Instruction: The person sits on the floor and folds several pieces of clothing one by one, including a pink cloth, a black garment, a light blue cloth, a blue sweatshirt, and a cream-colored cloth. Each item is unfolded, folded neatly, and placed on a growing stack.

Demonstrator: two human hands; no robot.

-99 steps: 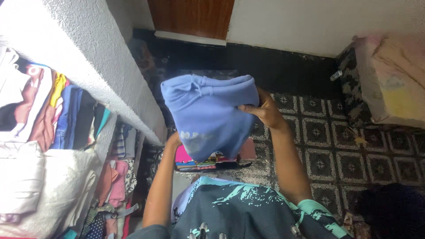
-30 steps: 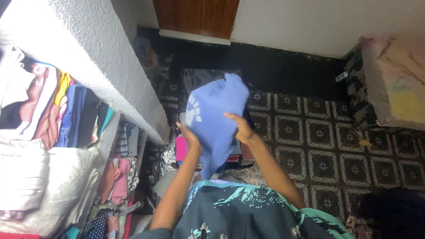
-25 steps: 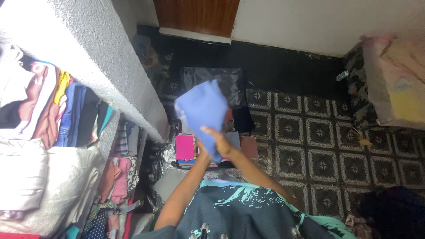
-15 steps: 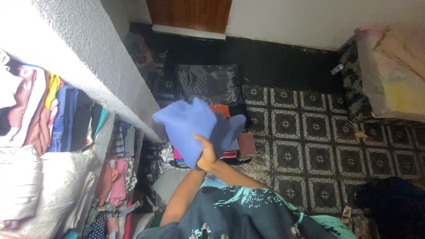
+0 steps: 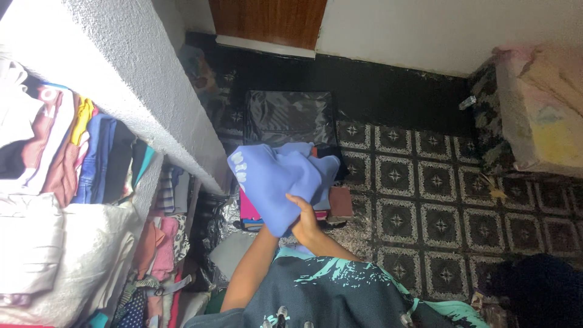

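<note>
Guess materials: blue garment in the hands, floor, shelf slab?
Blue garment: soft matte knit, probably fleece or cotton; it bunches in thick folds. Floor: likely glazed ceramic tile, repeating pattern with grout lines. Shelf slab: rough white plaster or painted concrete, grainy surface.

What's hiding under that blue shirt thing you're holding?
Under the blue garment a stack of folded clothes peeks out, pink at its left edge, beside a brown piece. Both hands grip the garment, which covers most of the stack.

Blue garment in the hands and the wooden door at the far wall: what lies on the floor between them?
Head view: an open black suitcase lid lies there, then a strip of dark floor before the wooden door. The blue garment partly overlaps the lid's near edge.
</note>
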